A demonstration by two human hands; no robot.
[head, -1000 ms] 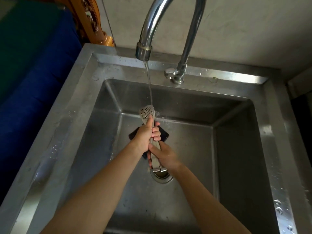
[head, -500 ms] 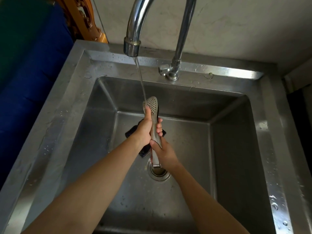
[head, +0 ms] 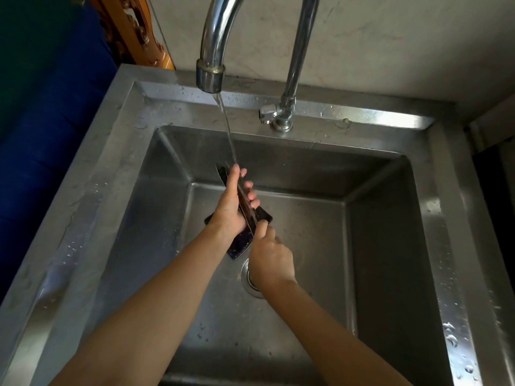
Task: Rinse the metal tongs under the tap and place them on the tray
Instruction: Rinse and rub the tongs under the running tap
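The metal tongs [head: 245,201] are held over the steel sink [head: 301,224], edge-on to me, with the head end [head: 222,174] dark and tilted up to the left. My left hand [head: 232,207] wraps the upper part of the tongs, its fingertips under the thin water stream [head: 227,129] that falls from the tap spout [head: 209,76]. Lower down, my right hand [head: 270,260] grips the handle end, which it hides. No tray is in view.
A dark sponge or cloth [head: 242,243] lies on the sink floor under my hands, beside the drain [head: 249,280]. The tap's valve [head: 274,115] stands on the back rim. Blue fabric [head: 47,129] and a carved wooden piece [head: 133,32] are to the left of the sink.
The tongs have turned from showing their perforated face to edge-on, and my left hand has slid up over the head end into the stream. The view has shifted slightly.
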